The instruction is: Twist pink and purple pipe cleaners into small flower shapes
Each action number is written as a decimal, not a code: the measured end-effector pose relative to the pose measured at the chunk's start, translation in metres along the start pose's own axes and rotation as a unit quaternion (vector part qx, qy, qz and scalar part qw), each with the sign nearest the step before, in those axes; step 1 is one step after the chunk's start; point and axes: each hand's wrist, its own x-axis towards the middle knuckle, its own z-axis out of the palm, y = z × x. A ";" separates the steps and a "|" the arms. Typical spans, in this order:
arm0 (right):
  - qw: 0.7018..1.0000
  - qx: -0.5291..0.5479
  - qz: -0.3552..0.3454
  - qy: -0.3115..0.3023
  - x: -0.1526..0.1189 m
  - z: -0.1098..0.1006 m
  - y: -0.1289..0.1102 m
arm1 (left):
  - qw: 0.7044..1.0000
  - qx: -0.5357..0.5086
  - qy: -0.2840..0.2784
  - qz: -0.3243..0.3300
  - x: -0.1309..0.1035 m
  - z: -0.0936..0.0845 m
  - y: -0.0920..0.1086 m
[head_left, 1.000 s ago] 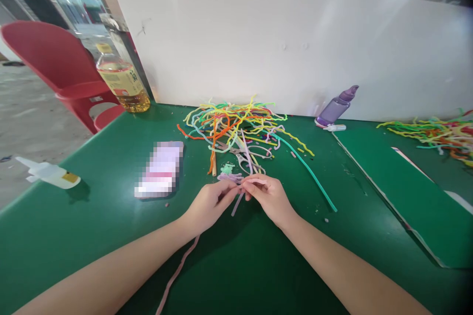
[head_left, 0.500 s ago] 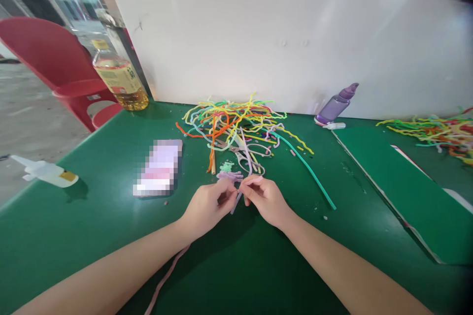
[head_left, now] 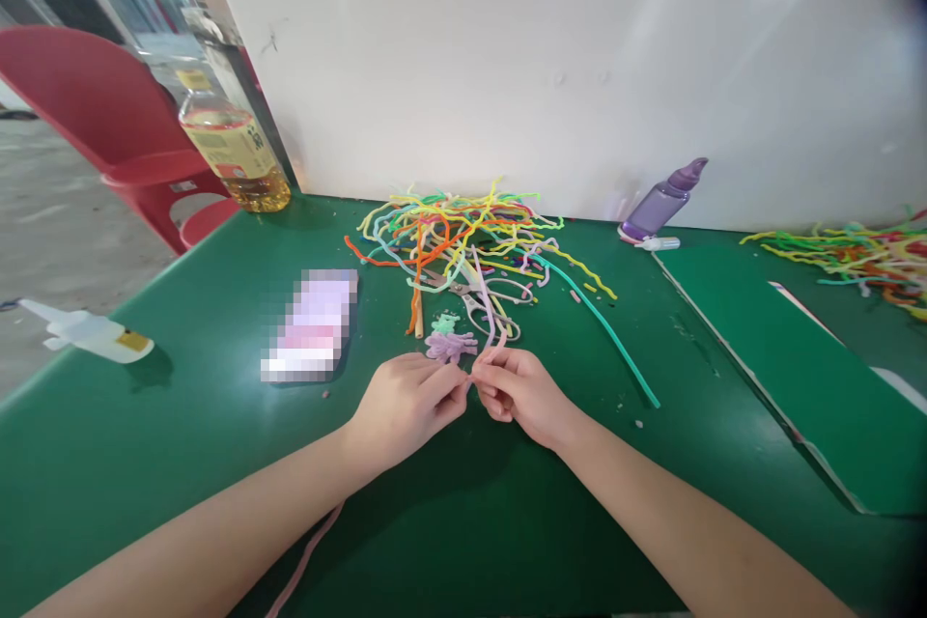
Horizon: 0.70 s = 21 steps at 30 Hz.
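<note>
Both of my hands are pinched together above the green table (head_left: 463, 521). My left hand (head_left: 406, 406) grips a pink pipe cleaner (head_left: 310, 555), whose long tail trails out beneath my left forearm. Fingertips of my right hand (head_left: 528, 393) hold the same pink strand close beside the left ones, and a short pink piece sticks up above them. Just beyond my fingers lies a looped lilac pipe cleaner shape (head_left: 450, 346), with a small mint green one (head_left: 444, 323) behind it. A straight lilac pipe cleaner (head_left: 484, 294) crosses the scissors (head_left: 474, 304); its near end is hidden by my hands.
Tangled colourful pipe cleaners (head_left: 456, 232) lie at the back, more (head_left: 861, 256) at far right. Left are a phone-like blurred object (head_left: 311, 328), a glue bottle (head_left: 101, 336) and an oil bottle (head_left: 236, 150). Right are a purple bottle (head_left: 658, 208) and a green board (head_left: 789, 377). A white panel (head_left: 507, 68) stands behind.
My left hand has turned over so its back shows more and its fingers are curled tighter. The right fingers have curled in, and the pink piece above them now points more upright.
</note>
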 end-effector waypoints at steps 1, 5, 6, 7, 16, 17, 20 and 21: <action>1.000 0.020 0.000 0.004 0.000 0.000 0.001 | 1.000 0.006 -0.004 0.004 0.000 0.000 0.000; 0.998 0.055 -0.017 0.026 0.002 0.000 0.001 | 0.998 -0.011 -0.035 -0.048 0.001 -0.002 0.003; 0.998 0.054 -0.022 0.030 0.002 0.000 0.001 | 0.996 -0.031 -0.044 -0.066 0.002 -0.002 0.004; 0.998 0.054 -0.028 0.034 0.002 0.001 0.001 | 0.993 -0.058 -0.054 -0.084 0.003 -0.003 0.004; 0.993 0.003 -0.095 0.068 0.003 0.002 0.001 | 0.856 -0.408 -0.150 -0.278 0.012 -0.006 0.008; 0.993 -0.027 -0.099 0.067 0.003 0.001 0.000 | 0.850 -0.417 -0.148 -0.286 0.012 -0.006 0.008; 0.989 -0.086 -0.099 0.072 0.004 -0.004 -0.002 | 0.869 -0.388 -0.131 -0.277 0.010 -0.005 0.006; 0.988 -0.088 -0.099 0.075 0.004 -0.006 -0.003 | 0.882 -0.368 -0.122 -0.267 0.009 -0.004 0.005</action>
